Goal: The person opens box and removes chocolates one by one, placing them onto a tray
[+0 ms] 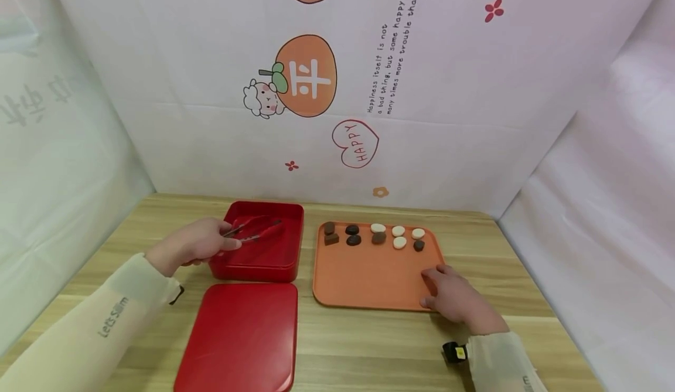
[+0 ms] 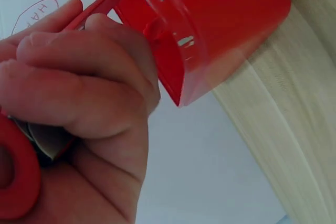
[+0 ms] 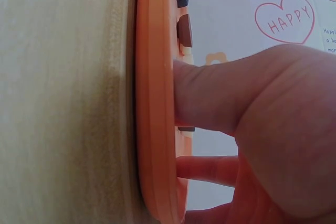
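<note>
My left hand (image 1: pixel 203 241) grips a pair of metal tongs (image 1: pixel 250 238) with red tips, which reach into a red box (image 1: pixel 255 272). In the left wrist view its fingers curl round the tongs, and a red ring (image 2: pixel 27 198) shows at the palm. My right hand (image 1: pixel 457 297) rests on the right side of an orange tray (image 1: pixel 374 280), thumb and fingertips touching its surface. Along the tray's far side lie brown chocolate-like pieces (image 1: pixel 331 239), dark oval pieces (image 1: pixel 353 240) and several white oval pieces (image 1: pixel 399 242).
A red lid (image 1: pixel 242 339) lies flat on the wooden table (image 1: pixel 369 345), just in front of the box. Behind the table hangs a white printed cloth (image 1: pixel 211 146), and white cloth (image 1: pixel 601 204) also closes off both sides.
</note>
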Demonstrator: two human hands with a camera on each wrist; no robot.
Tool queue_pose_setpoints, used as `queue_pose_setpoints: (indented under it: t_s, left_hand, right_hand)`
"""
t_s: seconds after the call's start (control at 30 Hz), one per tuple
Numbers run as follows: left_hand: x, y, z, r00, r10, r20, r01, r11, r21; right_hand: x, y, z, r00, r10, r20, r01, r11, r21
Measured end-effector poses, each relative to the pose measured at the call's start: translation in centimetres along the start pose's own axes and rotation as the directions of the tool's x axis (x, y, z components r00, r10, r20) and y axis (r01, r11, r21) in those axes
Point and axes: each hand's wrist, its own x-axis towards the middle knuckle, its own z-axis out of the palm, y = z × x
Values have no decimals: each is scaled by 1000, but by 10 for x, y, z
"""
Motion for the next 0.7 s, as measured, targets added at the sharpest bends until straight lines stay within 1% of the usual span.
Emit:
queue_pose_setpoints:
  t_s: [0.17, 0.27, 0.47, 0.6, 0.7]
  left_hand:
    - [5, -2, 4, 1000, 28, 2, -28, 999, 19]
    - [8, -2, 6, 999, 34, 1, -34, 999, 31]
    - [7, 0, 8, 999, 44, 1, -44, 996, 76]
    - [7, -2, 9, 998, 57, -7, -56, 992, 109]
    - [5, -3, 8, 998, 57, -12, -55, 992, 114]
  right_hand:
    - [0, 1, -1, 1000, 8, 15, -8, 1000, 16]
    - [0, 1, -1, 1000, 4, 11, -4, 1000, 15]
    - [1, 0, -1, 1000, -1, 3, 1, 1000, 5]
    - [2, 2, 0, 1000, -3, -1, 3, 1000, 0]
    - [3, 4, 3, 1000, -1, -2, 1, 1000, 1]
